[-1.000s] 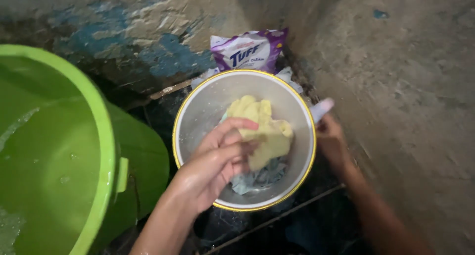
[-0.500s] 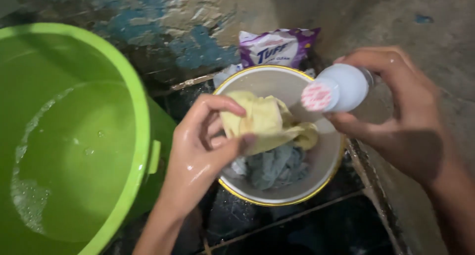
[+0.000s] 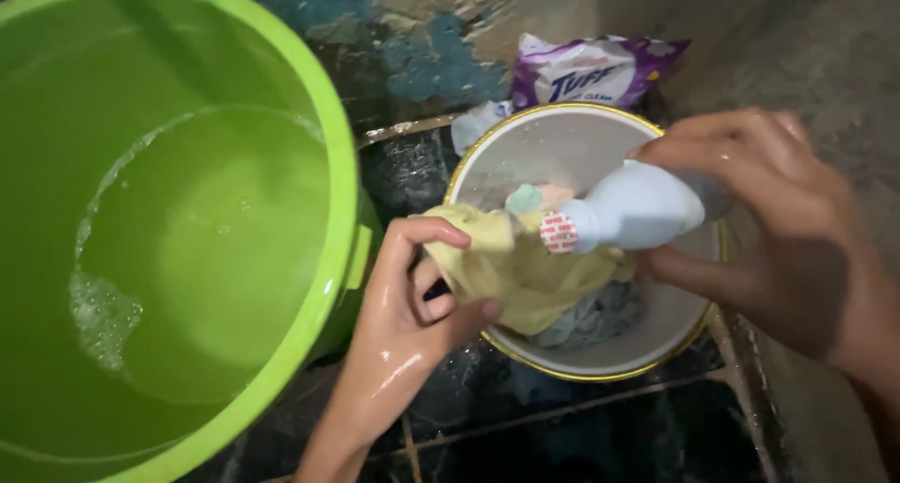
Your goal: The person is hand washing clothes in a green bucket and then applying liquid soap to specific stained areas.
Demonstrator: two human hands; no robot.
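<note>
Beside the big green bucket, the white bowl holds your yellow cloth. Your left hand pinches its left edge. Your right hand is wrapped around the pale bottle, lying sideways, cap end just above the cloth.

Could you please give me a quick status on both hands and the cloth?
Left hand grips yellow cloth over the bowl. Right hand holds pale bottle, cap toward cloth. Green bucket alongside; nothing blocking.

Left hand pinching, right hand gripping.
</note>
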